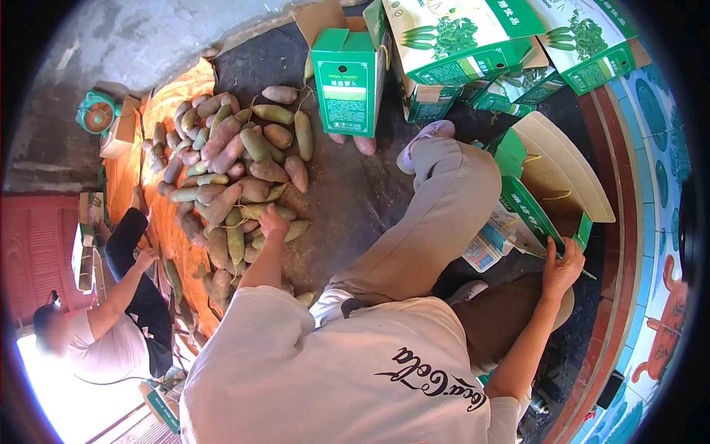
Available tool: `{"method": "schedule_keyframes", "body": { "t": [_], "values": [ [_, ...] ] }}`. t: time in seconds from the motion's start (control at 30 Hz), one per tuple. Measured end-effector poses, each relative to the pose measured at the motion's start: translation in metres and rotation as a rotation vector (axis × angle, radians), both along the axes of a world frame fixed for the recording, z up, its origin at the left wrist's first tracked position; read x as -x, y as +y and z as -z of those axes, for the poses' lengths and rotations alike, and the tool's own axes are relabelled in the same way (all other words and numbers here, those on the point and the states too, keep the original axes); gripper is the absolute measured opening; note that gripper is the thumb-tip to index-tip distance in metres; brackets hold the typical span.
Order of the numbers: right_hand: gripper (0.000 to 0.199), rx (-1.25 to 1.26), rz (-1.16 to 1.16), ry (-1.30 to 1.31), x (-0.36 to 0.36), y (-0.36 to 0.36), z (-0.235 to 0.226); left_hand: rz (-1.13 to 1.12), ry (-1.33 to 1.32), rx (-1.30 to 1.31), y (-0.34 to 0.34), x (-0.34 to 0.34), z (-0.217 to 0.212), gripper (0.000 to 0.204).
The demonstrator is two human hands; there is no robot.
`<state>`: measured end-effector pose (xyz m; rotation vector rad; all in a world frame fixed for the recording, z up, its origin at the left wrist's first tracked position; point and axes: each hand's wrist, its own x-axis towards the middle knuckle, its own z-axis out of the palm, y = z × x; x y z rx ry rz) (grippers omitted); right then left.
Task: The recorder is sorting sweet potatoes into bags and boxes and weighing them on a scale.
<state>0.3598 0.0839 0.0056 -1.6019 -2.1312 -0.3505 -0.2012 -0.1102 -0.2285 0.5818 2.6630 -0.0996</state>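
Note:
A large heap of long green and reddish-brown radishes (222,159) lies at the left. My left hand (274,222) is at the heap's near right edge, its fingers closed around a green radish (297,231) that is partly hidden by the hand. On my right, an open green-and-white carton (523,211) lies tilted, its brown inside and yellow cord handles showing. My right hand (563,263) pinches a green flap at the carton's near edge.
Closed green-and-white cartons (466,44) are piled at the far right; one carton (344,81) stands upright beside the heap. An orange sheet (126,174) runs along the left, near a teal fan (97,112). Another person (122,333) sits at the left. A tiled ledge (625,244) borders the right.

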Motion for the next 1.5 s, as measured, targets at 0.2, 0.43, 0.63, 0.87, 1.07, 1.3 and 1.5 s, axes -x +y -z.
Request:
{"method": "schedule_keyframes", "body": {
  "t": [0.2, 0.43, 0.63, 0.87, 1.07, 1.3, 1.5],
  "values": [
    [0.022, -0.002, -0.007, -0.034, -0.004, 0.002, 0.004, -0.002, 0.071, -0.058, 0.014, 0.035, -0.015, 0.067],
    [0.021, 0.02, 0.028, -0.06, -0.004, 0.002, 0.005, -0.027, 0.024, -0.009, 0.038, 0.06, -0.024, 0.068],
    [0.02, 0.034, 0.064, -0.07, -0.001, 0.003, 0.004, 0.027, 0.057, -0.047, 0.053, 0.069, -0.019, 0.066],
    [0.019, 0.023, 0.089, -0.088, 0.001, 0.005, 0.006, 0.089, -0.035, -0.056, 0.073, 0.049, 0.03, 0.062],
    [0.02, 0.029, 0.091, -0.093, 0.001, 0.005, 0.005, -0.216, -0.258, -0.215, 0.086, 0.03, 0.082, 0.075],
    [0.02, 0.044, 0.107, -0.102, 0.003, 0.006, 0.004, -0.921, -0.675, -0.473, 0.089, 0.035, 0.141, 0.048],
    [0.02, 0.074, 0.121, -0.097, 0.002, 0.008, 0.003, -1.086, -0.72, -0.604, 0.112, 0.04, 0.137, 0.045]
  ]
}}
